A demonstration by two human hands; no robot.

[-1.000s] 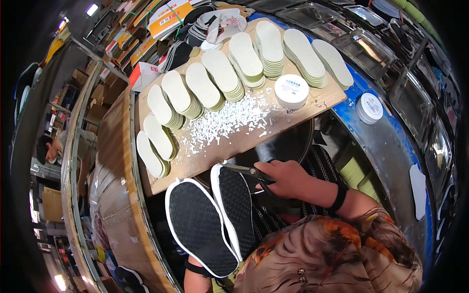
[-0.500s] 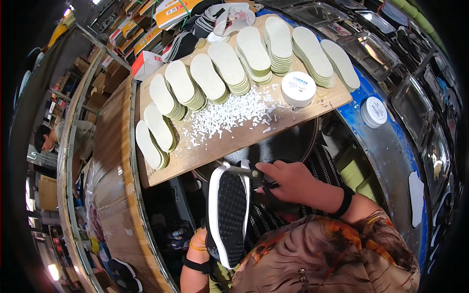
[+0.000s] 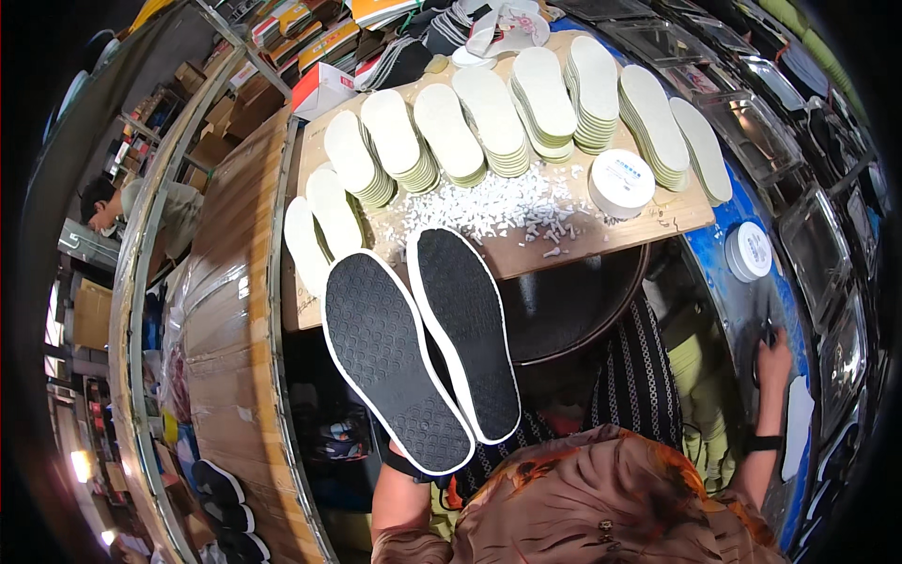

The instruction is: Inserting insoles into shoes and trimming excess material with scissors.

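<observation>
A pair of shoes is held up in front of me, black patterned soles facing up with white rims: the left shoe (image 3: 385,348) and the right shoe (image 3: 467,329) lie side by side. My left forearm (image 3: 399,498) comes up beneath their heels; the hand itself is hidden behind them. Far to the right, my right hand (image 3: 772,362) is closed round the dark handles of scissors (image 3: 769,334), low over the blue bench (image 3: 723,305).
A wooden board (image 3: 601,242) carries stacked pale insoles (image 3: 449,132), scattered white bits (image 3: 517,207) and a round white tub (image 3: 621,183). Another white tub (image 3: 748,251) stands on the bench. A dark round basin (image 3: 573,310) sits below. Another person (image 3: 141,207) is at far left.
My right hand has moved away from the shoe to the bench at right with the scissors. The shoes have risen and turned, so both soles now show.
</observation>
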